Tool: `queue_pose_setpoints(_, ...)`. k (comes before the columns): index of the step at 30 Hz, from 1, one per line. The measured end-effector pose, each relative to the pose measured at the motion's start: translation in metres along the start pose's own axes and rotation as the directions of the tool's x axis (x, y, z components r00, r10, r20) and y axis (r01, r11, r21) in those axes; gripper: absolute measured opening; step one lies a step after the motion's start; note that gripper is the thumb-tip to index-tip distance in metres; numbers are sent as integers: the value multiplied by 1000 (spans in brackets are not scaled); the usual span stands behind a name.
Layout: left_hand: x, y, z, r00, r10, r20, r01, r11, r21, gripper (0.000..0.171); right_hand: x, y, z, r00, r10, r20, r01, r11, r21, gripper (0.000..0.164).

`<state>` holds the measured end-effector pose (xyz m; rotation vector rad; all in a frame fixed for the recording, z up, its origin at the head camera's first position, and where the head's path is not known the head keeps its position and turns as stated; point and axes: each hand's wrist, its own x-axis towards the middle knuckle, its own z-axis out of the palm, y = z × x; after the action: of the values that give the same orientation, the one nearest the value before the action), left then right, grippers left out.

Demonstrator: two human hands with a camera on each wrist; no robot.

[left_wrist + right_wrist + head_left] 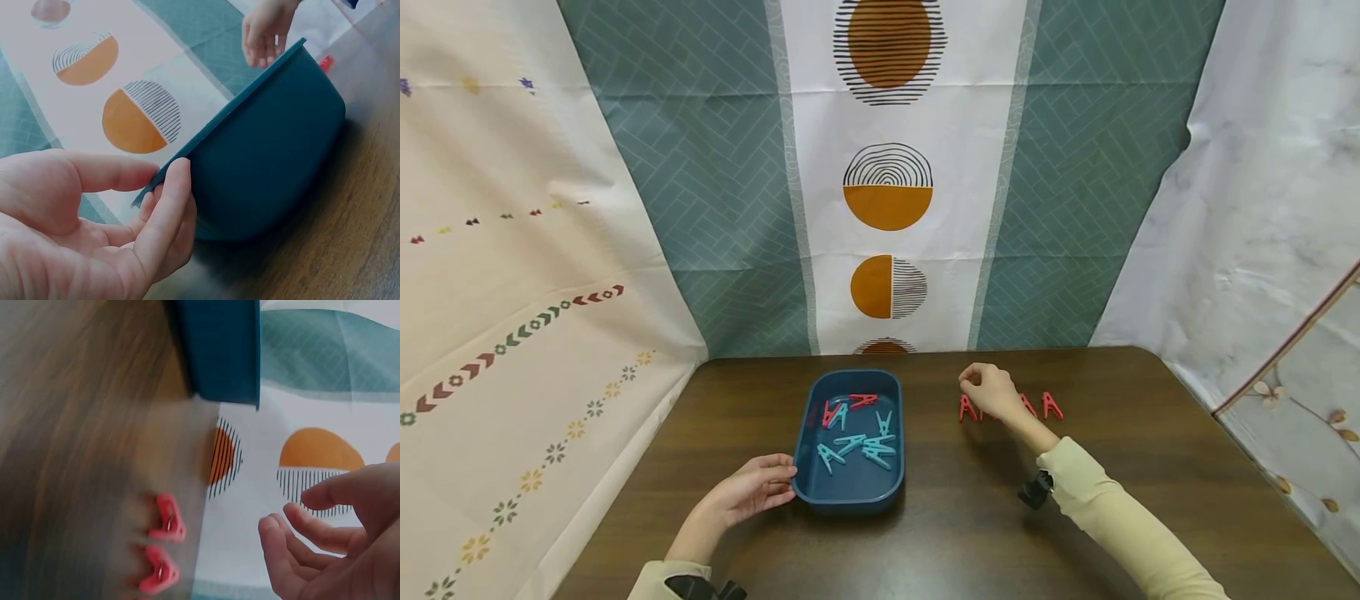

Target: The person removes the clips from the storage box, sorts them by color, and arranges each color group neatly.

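Under and beside the empty, loosely bent right hand lie red clothespins; the left hand pinches the blue tub by its rim, where light, steady pressure should prevent sliding.

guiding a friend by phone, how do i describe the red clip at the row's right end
On the brown table, find the blue tray. To its right, near the table's far edge, runs a row of red clips. The wanted clip ends that row, farthest from the tray.
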<state>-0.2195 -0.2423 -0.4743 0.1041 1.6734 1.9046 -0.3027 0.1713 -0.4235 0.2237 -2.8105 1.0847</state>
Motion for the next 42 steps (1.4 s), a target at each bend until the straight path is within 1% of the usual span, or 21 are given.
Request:
queue_pose_setpoints(7, -1, 1, 2, 1000, -9, -11, 9, 1000, -6, 12, 7, -23, 22, 999, -24, 30, 22, 998, 53, 16)
queue_pose_setpoints(14, -2, 1, 2, 1000, -15, -12, 15, 1000, -6, 15, 13, -47, 42, 998, -47, 44, 44, 996, 75, 15)
queue_pose_setpoints(17, -2, 1, 1, 1000, -14, -15, 14, 1000, -10, 14, 16, -57, 50, 997, -43, 66, 36, 994, 104, 16)
queue_pose_setpoints(19, -3, 0, 1, 1000, -12, -17, 12, 1000, -13, 12, 18, -63, 56, 994, -49, 101, 36, 991, 128, 16)
queue_pose_setpoints(22, -2, 0, 2, 1000, -14, -20, 13, 1000, -21, 10, 21, -72, 64, 977, -81, 196, 48, 984, 169, 17)
queue_pose_setpoints(25, -1, -1, 2, 1000, -13, -16, 12, 1000, -26, 9, 25, -79, 74, 946, -133, 295, 77, 978, 194, 20)
queue_pose_setpoints(27, -1, -2, 2, 1000, -14, -11, 13, 1000, -29, 10, 27, -83, 80, 924, -161, 347, 95, 975, 199, 23)
queue_pose_setpoints(30, -1, -3, 1, 1000, -16, -5, 16, 999, -28, 12, 32, -86, 92, 901, -177, 396, 115, 978, 174, 25)
queue_pose_setpoints(32, -2, -3, 0, 1000, -20, -3, 20, 999, -29, 12, 36, -88, 100, 893, -173, 416, 123, 982, 144, 25)
queue_pose_setpoints(37, -3, -4, -1, 1000, -22, -1, 22, 999, -40, 12, 44, -93, 118, 884, -165, 437, 163, 986, 42, 29)
queue_pose_setpoints(42, 1, -4, 0, 1000, -10, 23, 11, 999, -44, 10, 49, -98, 131, 879, -173, 443, 231, 970, -79, 40)
